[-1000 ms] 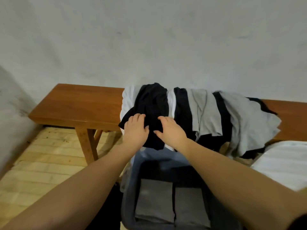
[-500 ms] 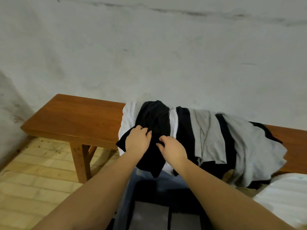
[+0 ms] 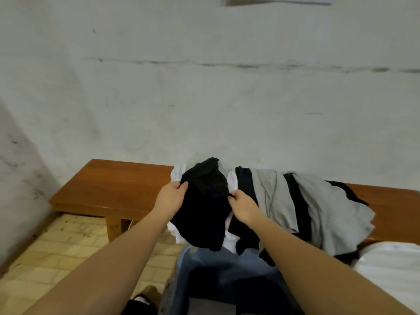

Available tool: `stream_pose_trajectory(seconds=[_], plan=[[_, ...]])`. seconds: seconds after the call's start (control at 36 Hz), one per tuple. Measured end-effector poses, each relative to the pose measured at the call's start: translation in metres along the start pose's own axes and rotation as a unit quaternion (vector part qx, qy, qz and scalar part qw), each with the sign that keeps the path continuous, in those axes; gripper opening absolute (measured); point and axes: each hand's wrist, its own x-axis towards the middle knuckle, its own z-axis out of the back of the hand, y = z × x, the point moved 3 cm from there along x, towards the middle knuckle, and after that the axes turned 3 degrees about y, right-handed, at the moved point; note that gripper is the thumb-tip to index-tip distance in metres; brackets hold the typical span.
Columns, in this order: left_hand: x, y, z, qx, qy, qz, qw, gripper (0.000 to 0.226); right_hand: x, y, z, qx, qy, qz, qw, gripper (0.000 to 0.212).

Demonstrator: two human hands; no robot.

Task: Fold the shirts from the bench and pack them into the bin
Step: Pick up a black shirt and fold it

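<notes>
A black shirt (image 3: pixel 204 208) hangs bunched between my hands, raised off the pile on the wooden bench (image 3: pixel 113 185). My left hand (image 3: pixel 170 198) grips its left edge and my right hand (image 3: pixel 243 203) pinches its right edge. Under and beside it lie a white shirt (image 3: pixel 177 175), grey shirts (image 3: pixel 272 196) and more black ones draped over the bench front. The blue-grey bin (image 3: pixel 204 262) stands below my arms, its inside mostly hidden by them and by the frame edge.
A plastered wall (image 3: pixel 204 98) rises right behind the bench. Pale wooden floor (image 3: pixel 56 258) shows at lower left. White bedding (image 3: pixel 391 269) lies at lower right. The bench's left half is bare wood.
My hands have closed on the black shirt and pulled it up and apart off the pile. The view has tilted upward, so less of the bin shows.
</notes>
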Motion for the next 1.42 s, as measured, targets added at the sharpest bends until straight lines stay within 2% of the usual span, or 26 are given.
stream_pose_trajectory(seconds=[0.06,0.14,0.31,0.39,0.5,0.58,0.67,0.86,0.94,1.03,1.11,1.19,1.28,1.36,1.42], plan=[[-0.005,-0.013,0.02,-0.017,-0.035,-0.017,0.999,0.038,-0.005,0.007,0.017,0.034,-0.038,-0.006,0.999,0.019],[-0.013,-0.042,0.05,0.018,-0.085,-0.06,0.994,0.04,-0.012,0.023,0.046,0.092,-0.086,-0.002,0.992,0.02],[-0.038,-0.112,0.103,0.002,-0.147,-0.153,0.977,0.031,-0.026,0.065,0.095,0.189,-0.091,0.054,0.976,0.014],[-0.053,-0.143,0.128,-0.051,-0.152,-0.179,0.971,0.021,-0.039,0.091,0.119,0.211,-0.103,0.09,0.968,0.016],[-0.068,-0.179,0.153,-0.127,-0.128,-0.171,0.969,0.021,-0.058,0.12,0.147,0.202,-0.121,0.128,0.963,0.017],[-0.076,-0.197,0.167,-0.179,-0.131,-0.156,0.963,0.029,-0.067,0.132,0.164,0.187,-0.14,0.143,0.962,0.019],[-0.085,-0.211,0.173,-0.224,-0.096,-0.161,0.956,0.025,-0.077,0.137,0.176,0.171,-0.149,0.15,0.962,0.019],[-0.1,-0.226,0.172,-0.224,-0.032,-0.178,0.958,0.022,-0.098,0.133,0.2,0.097,-0.168,0.171,0.966,0.019],[-0.1,-0.225,0.171,-0.223,0.009,-0.176,0.959,0.036,-0.105,0.13,0.211,0.078,-0.176,0.178,0.965,0.019],[-0.105,-0.223,0.168,-0.241,0.076,-0.149,0.956,0.013,-0.111,0.129,0.22,0.081,-0.187,0.185,0.961,0.021],[-0.111,-0.223,0.165,-0.218,0.116,-0.136,0.959,0.027,-0.117,0.13,0.224,0.085,-0.189,0.19,0.96,0.023],[-0.118,-0.224,0.161,-0.153,0.142,-0.127,0.97,0.022,-0.123,0.133,0.227,0.083,-0.189,0.199,0.958,0.023],[-0.121,-0.224,0.16,-0.072,0.129,-0.128,0.981,0.018,-0.129,0.137,0.228,0.084,-0.184,0.207,0.957,0.021],[-0.126,-0.224,0.145,-0.054,0.116,-0.138,0.982,0.019,-0.131,0.144,0.226,0.114,-0.177,0.21,0.955,0.021],[-0.13,-0.224,0.128,-0.029,0.102,-0.146,0.984,0.037,-0.131,0.154,0.222,0.133,-0.169,0.22,0.952,0.021]])
